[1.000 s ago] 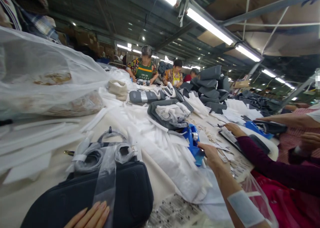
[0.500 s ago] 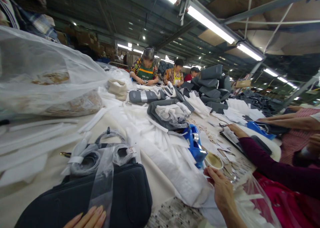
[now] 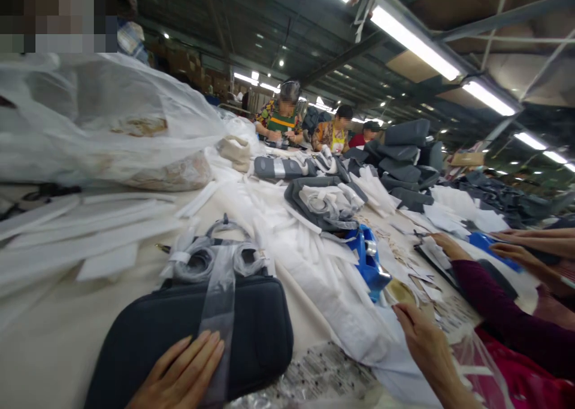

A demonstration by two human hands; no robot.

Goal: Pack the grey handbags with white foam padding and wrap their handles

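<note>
A dark navy bag (image 3: 157, 322) lies flat at the front, its handles and coiled strap wrapped in clear plastic (image 3: 195, 264). Down its middle runs a clear plastic strip (image 3: 220, 307). My left hand (image 3: 186, 370) rests flat on the bag, fingers extended and touching the strip's left side. Farther right, my right hand (image 3: 422, 337) has thumb and forefinger pinched together; whatever may be between them cannot be made out. It is close to a blue tape dispenser (image 3: 369, 265) and a pale yellowish round roll (image 3: 404, 292).
White foam sheets and strips (image 3: 287, 241) cover the table's middle. Dark grey bags (image 3: 404, 157) are stacked behind. At right reaches a co-worker's purple sleeve (image 3: 494, 301); other people work across the table. A large clear plastic bag (image 3: 112, 115) bulges at left.
The view has shifted, so the table's things appear farther right. My left hand has come up farther onto the navy bag. My right hand keeps its place near the dispenser.
</note>
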